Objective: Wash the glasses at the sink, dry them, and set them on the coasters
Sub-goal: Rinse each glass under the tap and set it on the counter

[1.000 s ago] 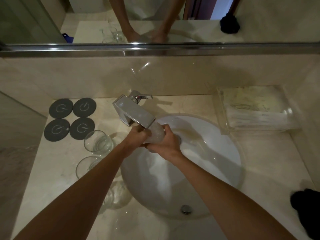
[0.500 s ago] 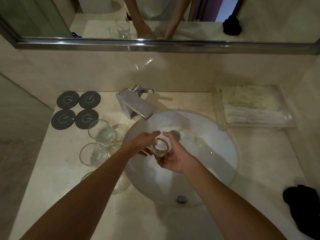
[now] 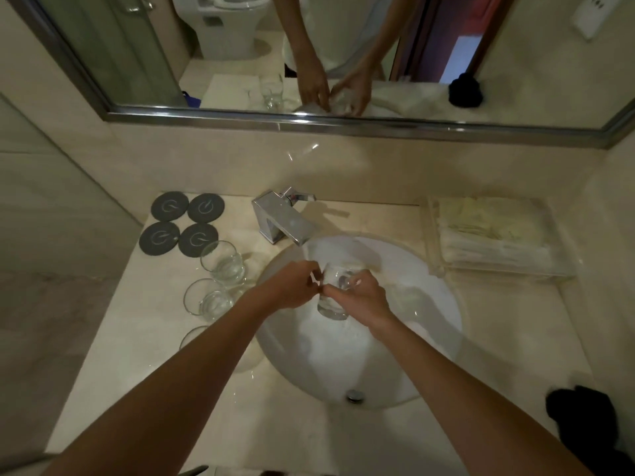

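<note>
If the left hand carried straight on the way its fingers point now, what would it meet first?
The left hand points right, across the sink, so it would meet the glass held by the right hand first; it looks nearly touching already, though depth is unclear.

Single head-worn wide-angle view, looking forward and steeply down at the sink (image 3: 429, 324) from close above. The mirror (image 3: 343, 121) crosses the upper frame; both forearms enter from below.

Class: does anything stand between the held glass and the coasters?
Yes. Two glasses stand on the counter left of the sink, between the held glass and the coasters.
</note>
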Motion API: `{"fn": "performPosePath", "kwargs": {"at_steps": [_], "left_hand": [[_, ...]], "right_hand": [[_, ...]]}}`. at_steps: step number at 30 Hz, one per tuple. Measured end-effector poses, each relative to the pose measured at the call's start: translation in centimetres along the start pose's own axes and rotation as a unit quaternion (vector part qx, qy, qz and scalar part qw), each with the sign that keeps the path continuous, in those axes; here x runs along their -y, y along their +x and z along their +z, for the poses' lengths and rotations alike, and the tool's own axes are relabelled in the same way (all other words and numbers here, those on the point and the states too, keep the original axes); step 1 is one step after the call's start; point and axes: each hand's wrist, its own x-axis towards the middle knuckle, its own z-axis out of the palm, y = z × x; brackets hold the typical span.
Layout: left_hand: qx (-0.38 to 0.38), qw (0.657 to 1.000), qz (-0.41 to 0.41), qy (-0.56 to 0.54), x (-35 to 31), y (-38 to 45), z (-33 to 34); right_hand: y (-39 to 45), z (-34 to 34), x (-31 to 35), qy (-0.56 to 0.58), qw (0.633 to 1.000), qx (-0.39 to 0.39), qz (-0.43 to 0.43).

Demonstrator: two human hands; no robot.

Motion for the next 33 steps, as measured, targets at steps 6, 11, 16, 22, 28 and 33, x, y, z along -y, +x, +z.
{"fn": "performPosePath", "kwargs": {"at_steps": [6, 11, 16, 22, 28, 33], "left_hand": [[-0.05, 0.998, 0.012, 0.045, 0.8, -5.5, -2.0], [-0.073, 0.996, -0.038, 0.027, 2.3, -12.4, -1.3], [-0.07, 0.993, -0.083, 0.051, 4.0, -17.3, 0.0], [-0.051, 0.991, -0.095, 0.075, 6.7, -19.9, 1.4], [-0.015, 0.992, -0.097, 0.083, 8.9, -21.1, 2.4], [-0.017, 0.992, -0.1, 0.078, 9.6, -21.1, 3.2]], "right_hand": [[-2.6, 1.1, 0.8, -0.119, 0.978, 0.028, -0.168], [-6.1, 3.6, 0.6, -0.202, 0.944, 0.108, -0.236], [-9.3, 6.0, -0.3, -0.239, 0.92, 0.153, -0.27], [-11.4, 9.5, -2.0, -0.252, 0.917, 0.143, -0.274], [-12.9, 12.6, -3.0, -0.287, 0.913, 0.128, -0.261], [-13.1, 13.7, -3.3, -0.31, 0.912, 0.107, -0.245]]}}
